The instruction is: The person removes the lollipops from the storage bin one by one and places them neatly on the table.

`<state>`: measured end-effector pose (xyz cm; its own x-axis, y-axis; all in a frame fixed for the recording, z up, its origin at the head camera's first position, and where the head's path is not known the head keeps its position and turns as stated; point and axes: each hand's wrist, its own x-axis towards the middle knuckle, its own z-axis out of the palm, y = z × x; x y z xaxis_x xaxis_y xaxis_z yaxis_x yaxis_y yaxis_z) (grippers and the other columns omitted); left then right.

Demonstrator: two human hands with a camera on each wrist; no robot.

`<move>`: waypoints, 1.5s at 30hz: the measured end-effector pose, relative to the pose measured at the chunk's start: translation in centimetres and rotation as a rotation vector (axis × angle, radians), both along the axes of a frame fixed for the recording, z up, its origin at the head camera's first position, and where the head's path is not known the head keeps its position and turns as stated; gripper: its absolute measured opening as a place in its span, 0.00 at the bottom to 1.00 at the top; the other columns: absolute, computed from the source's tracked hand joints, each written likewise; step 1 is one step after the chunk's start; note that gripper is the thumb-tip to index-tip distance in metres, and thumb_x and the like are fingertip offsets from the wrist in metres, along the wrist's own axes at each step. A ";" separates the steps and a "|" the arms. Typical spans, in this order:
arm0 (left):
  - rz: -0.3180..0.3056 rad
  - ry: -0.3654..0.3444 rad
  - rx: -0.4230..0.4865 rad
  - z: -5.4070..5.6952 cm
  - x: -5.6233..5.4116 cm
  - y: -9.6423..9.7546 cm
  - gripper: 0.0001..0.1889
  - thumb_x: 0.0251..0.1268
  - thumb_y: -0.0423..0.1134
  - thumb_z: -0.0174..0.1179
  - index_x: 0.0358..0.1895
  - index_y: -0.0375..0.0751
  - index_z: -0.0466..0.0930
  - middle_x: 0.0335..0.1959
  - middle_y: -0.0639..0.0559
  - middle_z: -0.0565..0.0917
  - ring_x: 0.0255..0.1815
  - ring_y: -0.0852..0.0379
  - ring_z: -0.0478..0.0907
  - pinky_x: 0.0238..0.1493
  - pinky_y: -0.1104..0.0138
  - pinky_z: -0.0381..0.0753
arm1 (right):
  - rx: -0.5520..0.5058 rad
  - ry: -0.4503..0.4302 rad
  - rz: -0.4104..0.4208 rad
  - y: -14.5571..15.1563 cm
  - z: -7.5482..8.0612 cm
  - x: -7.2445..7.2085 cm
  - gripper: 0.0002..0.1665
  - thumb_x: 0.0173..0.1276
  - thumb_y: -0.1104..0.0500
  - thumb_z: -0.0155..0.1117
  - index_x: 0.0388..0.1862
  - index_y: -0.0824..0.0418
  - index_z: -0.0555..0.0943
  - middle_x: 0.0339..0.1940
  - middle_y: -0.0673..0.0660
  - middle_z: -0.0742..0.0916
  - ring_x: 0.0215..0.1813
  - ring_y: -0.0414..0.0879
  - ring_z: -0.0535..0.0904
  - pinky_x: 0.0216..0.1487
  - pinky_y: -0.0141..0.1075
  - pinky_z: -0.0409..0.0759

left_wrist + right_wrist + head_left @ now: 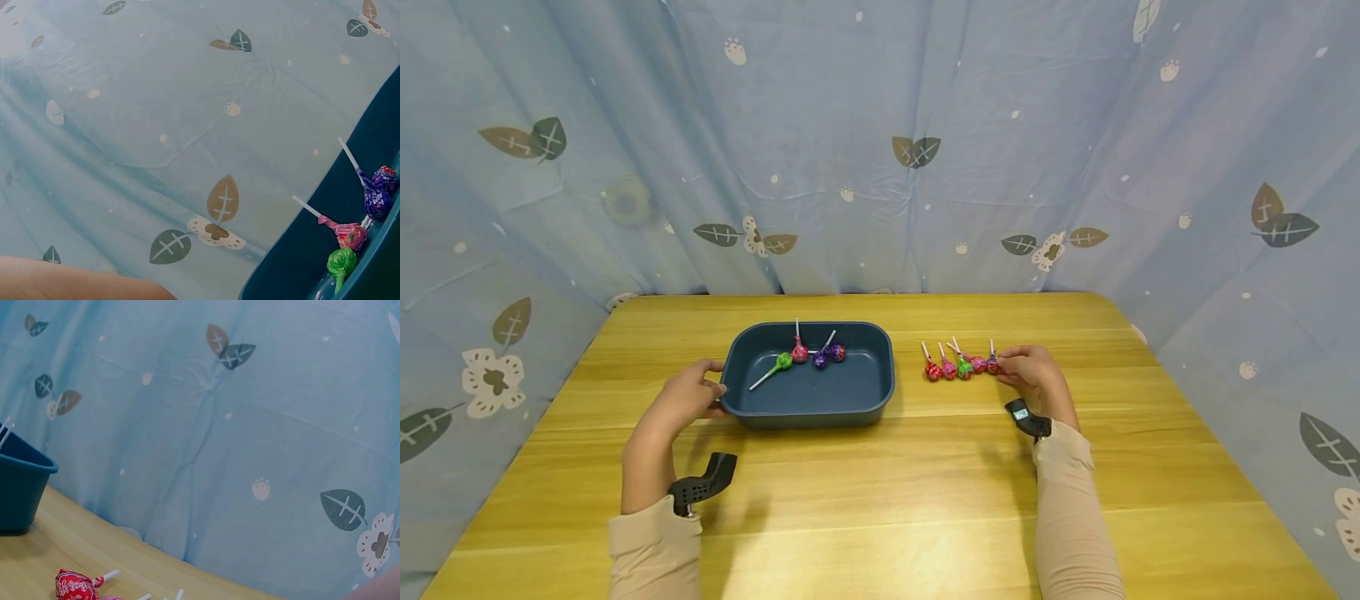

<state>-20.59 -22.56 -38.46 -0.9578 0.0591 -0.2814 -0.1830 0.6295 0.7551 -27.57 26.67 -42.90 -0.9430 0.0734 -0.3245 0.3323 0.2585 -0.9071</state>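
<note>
My left hand [683,398] grips the left end of a dark blue plastic bin [812,414], its thumb at the rim. Inside the bin lie a green lollipop [783,361], a pink lollipop [801,354] and two purple ones, partly bunched together; some sticks lean on the back wall. To the right of the bin several wrapped lollipops stand in a row, from a red lollipop [933,372] through pink and a green lollipop [964,367] to a purple lollipop [992,366]. At that right end, my right hand [1032,371] pinches the purple lollipop's head between thumb and fingers.
The bin and lollipops are on a yellow wood-grain table [865,508]. Behind it and along both sides hangs a light blue curtain [850,108] with leaf prints. In the right wrist view, the red lollipop [75,585] and the bin's corner [25,487] show at left.
</note>
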 end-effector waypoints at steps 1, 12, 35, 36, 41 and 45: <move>0.000 0.001 -0.001 0.0 0.0 0.0 0.24 0.74 0.27 0.45 0.68 0.19 0.53 0.52 0.21 0.73 0.40 0.40 0.82 0.44 0.54 0.83 | -0.003 -0.001 -0.003 0.0 0.0 0.0 0.21 0.73 0.69 0.54 0.60 0.81 0.68 0.38 0.59 0.80 0.34 0.41 0.82 0.47 0.37 0.82; 0.007 0.003 0.014 0.1 0.2 0.0 0.24 0.74 0.27 0.45 0.68 0.19 0.53 0.53 0.21 0.72 0.40 0.40 0.82 0.44 0.54 0.82 | 0.047 -0.002 0.001 -0.1 1.0 0.3 0.23 0.73 0.65 0.56 0.62 0.78 0.69 0.39 0.59 0.80 0.35 0.43 0.80 0.45 0.38 0.83; 0.027 0.006 0.016 0.0 0.1 0.2 0.24 0.73 0.27 0.45 0.68 0.20 0.54 0.51 0.22 0.74 0.38 0.42 0.83 0.42 0.55 0.83 | -0.200 0.144 0.069 -6.6 0.9 1.6 0.24 0.76 0.59 0.53 0.66 0.68 0.69 0.62 0.68 0.74 0.58 0.62 0.73 0.57 0.48 0.77; 0.028 0.005 0.018 -0.1 0.1 0.2 0.24 0.73 0.27 0.45 0.68 0.20 0.54 0.51 0.22 0.74 0.38 0.42 0.83 0.42 0.55 0.83 | -0.220 0.143 0.076 -7.2 1.0 1.6 0.24 0.76 0.59 0.54 0.67 0.68 0.69 0.62 0.68 0.74 0.57 0.62 0.74 0.56 0.48 0.77; 0.025 0.006 0.020 -0.1 0.1 0.1 0.24 0.73 0.27 0.45 0.68 0.20 0.54 0.52 0.22 0.74 0.38 0.42 0.83 0.43 0.54 0.83 | -0.303 0.133 0.109 -9.9 1.6 1.6 0.24 0.75 0.59 0.56 0.66 0.67 0.70 0.59 0.69 0.76 0.54 0.60 0.77 0.53 0.47 0.79; 0.021 0.006 0.021 -0.1 0.1 0.0 0.24 0.73 0.27 0.45 0.68 0.20 0.54 0.51 0.22 0.74 0.38 0.42 0.83 0.43 0.54 0.83 | -0.339 0.132 0.152 -11.9 2.1 1.6 0.24 0.74 0.60 0.56 0.66 0.68 0.70 0.57 0.68 0.77 0.56 0.62 0.76 0.52 0.46 0.80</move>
<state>-20.46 -22.54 -38.58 -0.9604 0.0452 -0.2748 -0.1914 0.6099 0.7690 -25.99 14.79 -40.82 -0.9702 -0.1606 -0.1815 0.1880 -0.0262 -0.9818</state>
